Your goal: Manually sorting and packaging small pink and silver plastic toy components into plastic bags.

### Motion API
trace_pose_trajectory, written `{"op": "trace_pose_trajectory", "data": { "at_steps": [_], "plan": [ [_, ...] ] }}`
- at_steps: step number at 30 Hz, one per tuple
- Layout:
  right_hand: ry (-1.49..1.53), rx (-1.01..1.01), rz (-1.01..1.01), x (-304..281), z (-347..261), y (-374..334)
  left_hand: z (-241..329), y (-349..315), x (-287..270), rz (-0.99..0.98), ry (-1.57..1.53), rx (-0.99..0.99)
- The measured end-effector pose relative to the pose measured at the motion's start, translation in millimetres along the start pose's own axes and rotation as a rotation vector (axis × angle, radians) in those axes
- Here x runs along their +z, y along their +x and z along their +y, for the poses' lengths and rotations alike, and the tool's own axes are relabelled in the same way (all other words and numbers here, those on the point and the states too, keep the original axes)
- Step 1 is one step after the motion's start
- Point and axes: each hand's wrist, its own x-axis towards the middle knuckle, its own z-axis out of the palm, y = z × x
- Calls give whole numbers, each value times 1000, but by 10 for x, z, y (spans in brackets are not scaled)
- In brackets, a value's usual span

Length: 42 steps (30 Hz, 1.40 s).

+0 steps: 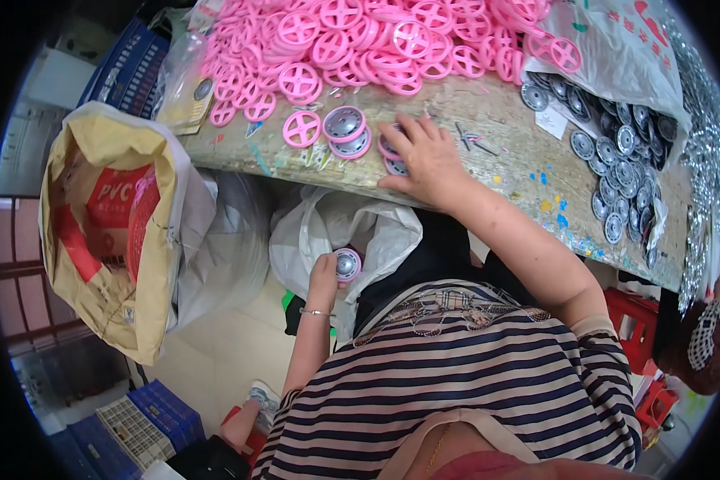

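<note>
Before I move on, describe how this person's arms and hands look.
The left hand is ungloved, with a thin, silvery bracelet at the wrist. The right hand is ungloved too, with no bracelet visible. The right sleeve is short, striped dark and beige, ending in a plain beige cuff.

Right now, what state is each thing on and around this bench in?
Left hand: holding a silver-capped pink wheel
Right hand: on other wheels
Lower white bag: open
Yellow sack: open
Upper white bag: open, spilling silver discs
Pink rings: heaped
Paired wheels: capped, overlapping
Nearby pink ring: uncapped
</note>
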Motion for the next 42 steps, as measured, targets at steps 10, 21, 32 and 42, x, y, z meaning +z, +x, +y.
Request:
{"op": "trace_pose_trajectory", "data": {
  "at_steps": [10,21,32,42],
  "plan": [
    [79,-70,-8,19,56,78,-691,336,-68,-16,-71,-192],
    [167,-103,96,195,-442,817,-758,544,48,-79,-298,-234],
    [119,-88,-103,200,-384,794,-1242,502,-619,611,690,218],
    [243,-79,-61,190,-304,722,-864,96,-1068,935,668,360]
  ]
}}
